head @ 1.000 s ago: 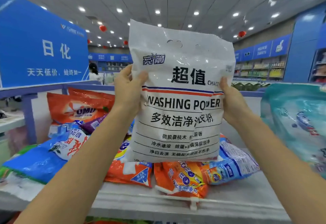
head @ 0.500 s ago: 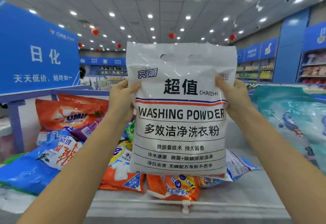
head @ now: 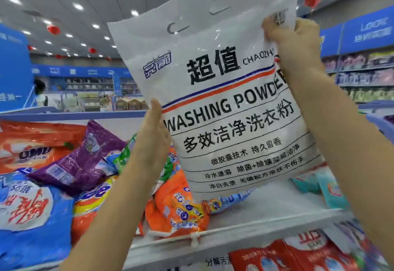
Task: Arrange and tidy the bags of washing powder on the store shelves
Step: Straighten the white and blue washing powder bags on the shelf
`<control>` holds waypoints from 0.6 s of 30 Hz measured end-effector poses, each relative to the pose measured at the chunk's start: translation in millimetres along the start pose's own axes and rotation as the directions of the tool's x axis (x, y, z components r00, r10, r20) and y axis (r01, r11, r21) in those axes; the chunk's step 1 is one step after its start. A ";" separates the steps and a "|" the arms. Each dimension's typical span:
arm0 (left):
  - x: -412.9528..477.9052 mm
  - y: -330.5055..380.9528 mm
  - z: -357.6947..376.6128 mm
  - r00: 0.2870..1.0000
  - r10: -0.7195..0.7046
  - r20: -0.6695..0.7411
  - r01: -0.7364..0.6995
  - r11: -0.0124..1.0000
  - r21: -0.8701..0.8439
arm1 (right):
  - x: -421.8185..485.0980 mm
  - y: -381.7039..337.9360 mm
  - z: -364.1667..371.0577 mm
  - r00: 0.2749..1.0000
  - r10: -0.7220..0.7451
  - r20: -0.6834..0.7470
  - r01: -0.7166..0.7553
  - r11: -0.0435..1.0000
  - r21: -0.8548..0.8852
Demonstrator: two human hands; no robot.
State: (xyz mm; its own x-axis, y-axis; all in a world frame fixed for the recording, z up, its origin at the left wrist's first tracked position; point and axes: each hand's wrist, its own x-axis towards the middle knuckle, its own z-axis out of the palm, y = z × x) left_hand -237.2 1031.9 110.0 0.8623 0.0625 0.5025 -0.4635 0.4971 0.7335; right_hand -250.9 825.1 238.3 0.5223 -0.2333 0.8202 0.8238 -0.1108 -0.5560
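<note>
The white washing powder bag [head: 223,104] is hanging tilted in the air above the shelf [head: 266,208] and its jumbled bags [head: 81,157], with its top corner running off the upper edge. The right hand [head: 294,44] is pinching its upper right edge and covering the end of the print. The left hand [head: 153,134] is lying against its left edge with the fingers hidden behind, so its grip cannot be told.

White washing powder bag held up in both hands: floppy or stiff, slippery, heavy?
Likely floppy: the white bag wrinkles where the right hand pinches its top corner. Probably hefty for its size: it looks packed full, and the left hand braces its side. Its glossy film may be slippery.
</note>
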 end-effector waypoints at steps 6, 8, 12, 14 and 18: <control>-62.4 -111.5 67.1 0.983 0.044 0.179 -0.083 0.972 0.220 | -13.8 -38.9 -87.4 0.996 -0.083 -0.036 0.073 0.971 -0.226; -70.7 -142.7 94.8 0.969 0.009 0.245 -0.058 0.980 0.193 | -20.6 -46.6 -124.9 0.992 -0.097 -0.079 0.072 0.958 -0.276; -97.3 -194.7 170.3 0.919 -0.206 0.335 0.216 0.976 0.008 | -33.1 -54.5 -214.9 0.979 -0.089 -0.182 0.015 0.927 -0.375; -112.2 -213.6 211.6 0.892 -0.236 0.386 0.254 0.967 0.007 | -40.3 -57.7 -268.5 0.972 -0.044 -0.231 -0.058 0.907 -0.417; -140.8 -246.5 289.9 0.854 -0.264 0.448 0.277 0.960 0.038 | -60.4 -71.1 -392.4 0.944 0.031 -0.328 -0.192 0.861 -0.471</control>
State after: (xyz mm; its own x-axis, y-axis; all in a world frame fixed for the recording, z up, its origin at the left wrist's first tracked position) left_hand -303.4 649.7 -9.0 0.7677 -0.4656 0.4403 -0.2137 0.4617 0.8609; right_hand -427.5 468.0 175.5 0.4468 -0.5402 0.7131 0.5050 -0.5056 -0.6995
